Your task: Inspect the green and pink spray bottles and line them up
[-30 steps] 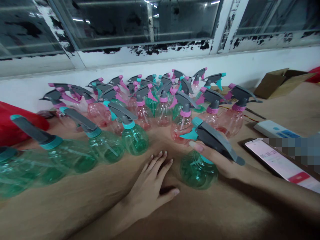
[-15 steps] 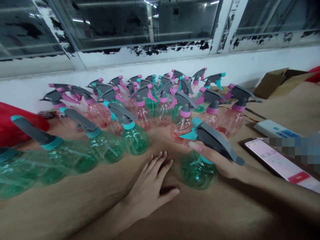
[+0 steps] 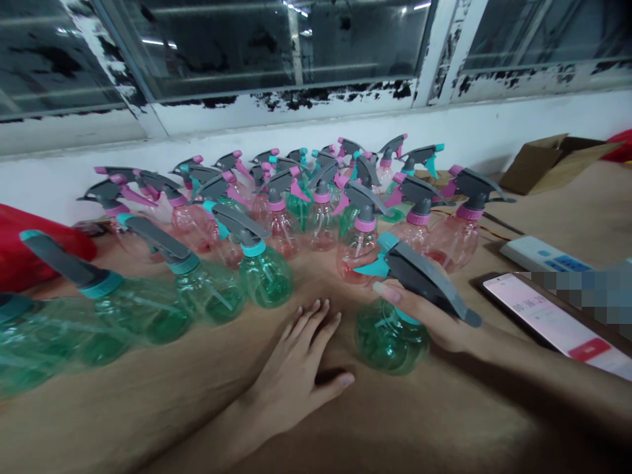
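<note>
My right hand (image 3: 434, 319) is wrapped round the neck of a green spray bottle (image 3: 390, 339) with a grey head and a teal trigger. The bottle stands upright on the brown table (image 3: 365, 421), its neck partly covered by my thumb and fingers. My left hand (image 3: 296, 368) lies flat on the table to the left of that bottle, fingers stretched out and holding nothing. Beyond its fingertips stands another green spray bottle (image 3: 266, 276). A pink spray bottle (image 3: 353, 250) stands just behind the one in my right hand.
Several green bottles (image 3: 143, 313) line the left side, and a crowd of pink and green ones (image 3: 281, 227) stands by the wall. On the right lie a phone (image 3: 548, 316) with a running timer and a white power strip (image 3: 540, 253). An open cardboard box (image 3: 553, 161) sits behind them.
Both hands and the bottles keep their places. Only the view shifts very slightly.
</note>
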Available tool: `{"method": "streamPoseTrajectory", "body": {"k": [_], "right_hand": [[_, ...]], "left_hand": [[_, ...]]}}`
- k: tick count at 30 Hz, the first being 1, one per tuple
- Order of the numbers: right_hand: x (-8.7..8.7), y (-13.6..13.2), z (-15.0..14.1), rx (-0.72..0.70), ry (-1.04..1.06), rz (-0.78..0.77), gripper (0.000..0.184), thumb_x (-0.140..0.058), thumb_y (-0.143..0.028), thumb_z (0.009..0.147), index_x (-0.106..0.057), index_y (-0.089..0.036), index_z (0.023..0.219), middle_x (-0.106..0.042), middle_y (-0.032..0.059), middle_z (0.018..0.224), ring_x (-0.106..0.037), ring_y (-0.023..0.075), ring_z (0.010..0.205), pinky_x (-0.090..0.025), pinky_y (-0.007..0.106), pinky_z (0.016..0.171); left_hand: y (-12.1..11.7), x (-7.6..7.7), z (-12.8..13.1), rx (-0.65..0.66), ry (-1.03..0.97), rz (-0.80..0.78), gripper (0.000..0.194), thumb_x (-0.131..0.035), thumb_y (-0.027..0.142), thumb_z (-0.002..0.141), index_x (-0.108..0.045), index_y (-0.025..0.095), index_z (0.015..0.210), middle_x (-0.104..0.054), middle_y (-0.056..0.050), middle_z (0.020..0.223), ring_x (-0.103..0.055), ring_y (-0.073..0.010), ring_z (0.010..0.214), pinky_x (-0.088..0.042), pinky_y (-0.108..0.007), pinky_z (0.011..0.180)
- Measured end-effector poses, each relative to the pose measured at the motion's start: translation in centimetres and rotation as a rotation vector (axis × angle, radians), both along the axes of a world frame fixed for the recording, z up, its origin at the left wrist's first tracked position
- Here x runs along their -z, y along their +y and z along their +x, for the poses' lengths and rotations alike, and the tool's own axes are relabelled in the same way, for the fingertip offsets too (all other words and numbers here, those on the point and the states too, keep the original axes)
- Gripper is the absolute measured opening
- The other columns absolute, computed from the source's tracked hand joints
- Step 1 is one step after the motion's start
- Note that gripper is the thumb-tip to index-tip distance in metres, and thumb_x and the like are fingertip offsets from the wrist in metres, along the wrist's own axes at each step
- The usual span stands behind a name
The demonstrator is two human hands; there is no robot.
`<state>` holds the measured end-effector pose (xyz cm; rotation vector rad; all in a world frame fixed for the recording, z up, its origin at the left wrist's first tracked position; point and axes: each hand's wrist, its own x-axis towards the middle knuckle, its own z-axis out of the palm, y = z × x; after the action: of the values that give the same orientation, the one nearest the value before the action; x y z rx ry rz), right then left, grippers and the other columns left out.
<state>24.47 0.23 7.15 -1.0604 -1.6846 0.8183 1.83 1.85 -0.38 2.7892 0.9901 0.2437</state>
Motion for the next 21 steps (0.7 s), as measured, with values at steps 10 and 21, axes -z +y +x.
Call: {"method": "streamPoseTrajectory", "body": {"k": [10, 21], "right_hand": [[0.27, 0.03, 0.36, -0.049, -0.045, 0.042, 0.032, -0.053, -0.041, 0.086, -0.05, -0.024, 0.059, -0.04, -0.0046, 0.053, -0.043, 0.0129, 0.05, -0.042, 0.03, 0.054], [0.82, 0.05, 0.96, -0.097, -0.063, 0.04, 0.03, -0.051, -0.047, 0.087, -0.067, -0.025, 0.098, -0.068, 0.0041, 0.091, -0.065, 0.02, 0.085, -0.052, 0.034, 0.081]], "left_hand": [[-0.05, -0.3, 0.13, -0.013, 0.047, 0.006, 0.075, -0.053, 0.056, 0.089, -0.025, 0.015, 0.146, -0.022, -0.012, 0.153, -0.019, -0.0288, 0.14, -0.025, -0.049, 0.11], [0.04, -0.24, 0.09, -0.005, 0.014, 0.0, 0.074, -0.051, 0.056, 0.089, -0.027, 0.016, 0.145, -0.026, -0.013, 0.152, -0.021, -0.0299, 0.139, -0.024, -0.05, 0.11]]}}
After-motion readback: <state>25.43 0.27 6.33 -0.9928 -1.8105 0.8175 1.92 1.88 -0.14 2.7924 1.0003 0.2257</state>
